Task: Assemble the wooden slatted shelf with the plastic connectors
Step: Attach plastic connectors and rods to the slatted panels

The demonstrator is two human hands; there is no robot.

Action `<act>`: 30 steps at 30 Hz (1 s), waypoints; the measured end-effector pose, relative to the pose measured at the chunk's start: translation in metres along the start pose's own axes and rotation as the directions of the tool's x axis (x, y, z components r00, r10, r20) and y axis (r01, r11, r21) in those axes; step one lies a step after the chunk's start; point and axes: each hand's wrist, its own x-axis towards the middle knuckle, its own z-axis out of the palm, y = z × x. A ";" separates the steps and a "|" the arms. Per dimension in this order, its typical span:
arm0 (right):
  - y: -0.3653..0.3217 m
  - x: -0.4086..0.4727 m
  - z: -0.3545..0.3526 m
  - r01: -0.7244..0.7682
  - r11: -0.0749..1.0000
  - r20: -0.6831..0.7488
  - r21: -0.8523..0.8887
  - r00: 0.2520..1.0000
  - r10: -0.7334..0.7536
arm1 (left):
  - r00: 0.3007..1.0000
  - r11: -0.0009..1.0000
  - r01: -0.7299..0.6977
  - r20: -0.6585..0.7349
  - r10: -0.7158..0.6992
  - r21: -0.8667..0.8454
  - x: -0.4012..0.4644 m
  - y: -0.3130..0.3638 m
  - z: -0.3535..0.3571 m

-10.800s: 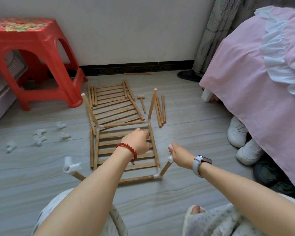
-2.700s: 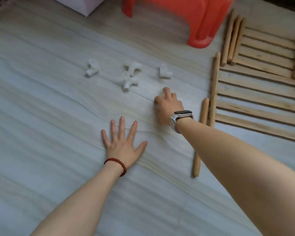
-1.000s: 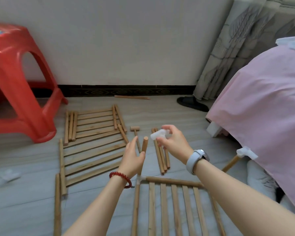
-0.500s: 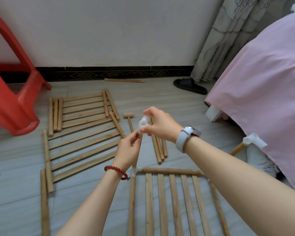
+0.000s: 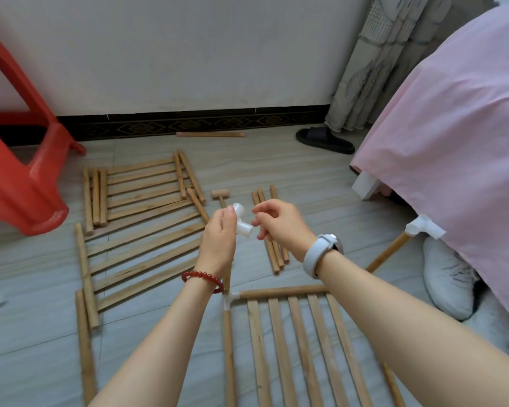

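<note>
A white plastic connector sits at the top of an upright wooden post, which rises from the corner joint of the slatted frame lying in front of me. My left hand grips the top of that post, thumb against the connector. My right hand pinches the connector's right-hand socket with curled fingers. A second post stands at the frame's right corner, capped by another white connector.
Loose slatted panels, a small wooden mallet and a bundle of dowels lie on the floor beyond my hands. A red stool stands left, a pink-covered bed right, with a white shoe and a slipper.
My right hand fetched a connector from the floor on the left and brought it onto the post top. In the last half second both hands shifted slightly and the connector turned.
</note>
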 end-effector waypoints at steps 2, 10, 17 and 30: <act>0.014 -0.001 -0.006 -0.032 0.999 -0.110 0.034 0.993 0.036 | 0.995 0.999 -0.026 -0.102 0.023 -0.028 -0.003 -0.004 0.001; 0.061 -0.014 -0.054 -0.088 0.991 -0.293 -0.098 0.955 0.056 | 1.000 0.999 -0.026 0.000 0.026 -0.043 -0.005 -0.004 0.001; 0.062 -0.029 -0.123 0.014 0.554 -0.319 -0.832 0.805 -0.500 | 0.995 0.955 0.032 0.082 -0.058 0.294 -0.002 0.011 -0.023; 0.082 -0.025 -0.216 -0.036 0.410 -0.082 -0.912 0.992 -0.094 | 0.998 0.736 0.065 -0.027 -0.063 0.674 0.018 0.032 0.011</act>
